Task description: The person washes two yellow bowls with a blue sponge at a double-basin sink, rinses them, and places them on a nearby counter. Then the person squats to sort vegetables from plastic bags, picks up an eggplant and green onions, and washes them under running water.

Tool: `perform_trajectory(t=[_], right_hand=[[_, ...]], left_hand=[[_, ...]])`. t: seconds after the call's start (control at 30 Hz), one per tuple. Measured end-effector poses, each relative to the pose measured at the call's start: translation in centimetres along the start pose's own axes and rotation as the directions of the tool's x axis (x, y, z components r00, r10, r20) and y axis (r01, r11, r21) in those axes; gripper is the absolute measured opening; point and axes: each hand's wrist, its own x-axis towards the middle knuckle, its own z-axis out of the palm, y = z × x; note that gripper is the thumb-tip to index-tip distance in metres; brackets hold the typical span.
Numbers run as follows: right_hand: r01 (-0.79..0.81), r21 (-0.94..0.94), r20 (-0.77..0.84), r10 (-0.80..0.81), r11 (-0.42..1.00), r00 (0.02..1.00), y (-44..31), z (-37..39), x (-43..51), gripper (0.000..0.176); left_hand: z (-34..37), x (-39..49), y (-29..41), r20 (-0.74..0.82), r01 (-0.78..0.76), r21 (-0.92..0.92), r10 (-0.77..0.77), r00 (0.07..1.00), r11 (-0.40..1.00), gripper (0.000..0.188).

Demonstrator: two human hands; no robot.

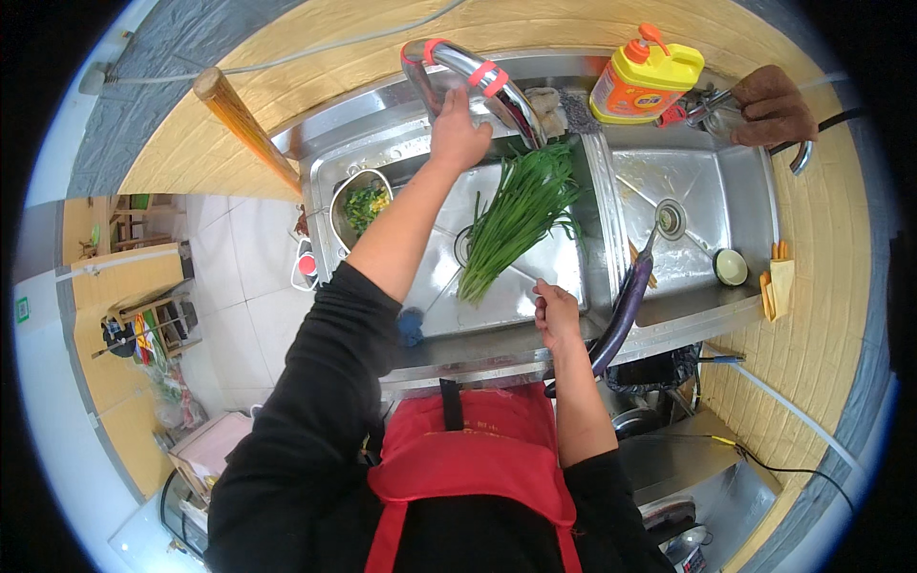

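Observation:
My left hand (pixel 458 136) reaches over the far side of the left sink basin (pixel 430 311), its fingers extended in front of the chrome faucet (pixel 458 57) with red bands; whether they touch it is hard to tell. A large bunch of green garlic chives (pixel 516 222) lies in that basin, right of my left forearm. My right hand (pixel 557 308) is half curled near the basin's front edge, below the chives; nothing clear shows between its fingers. Just right of it, a long purple eggplant (pixel 630 308) lies across the divider and front rim.
A metal strainer (pixel 337 215) with chopped greens stands at the left. A yellow detergent bottle (pixel 641 82) and a brown glove (pixel 777 107) are at the back. The right basin (pixel 673 279) holds a small bowl (pixel 731 267). A blue scrubber (pixel 410 327) lies near the front left.

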Motion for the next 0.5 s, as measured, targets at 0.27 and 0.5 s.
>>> perform_trajectory(t=[0.27,0.5], right_hand=[[0.123,0.327,-0.049,-0.113,0.937,0.992,-4.1,-1.3,0.6,0.019],[0.255,0.324,0.026,-0.278,0.911,0.96,-11.3,1.3,1.7,0.019]], left_hand=[[-4.2,-2.5,3.8,0.094,-0.062,0.073,0.055,0.994,0.995,0.063],[-9.4,-6.3,12.9,0.112,0.115,-0.988,0.038,0.993,-0.099,0.06]])
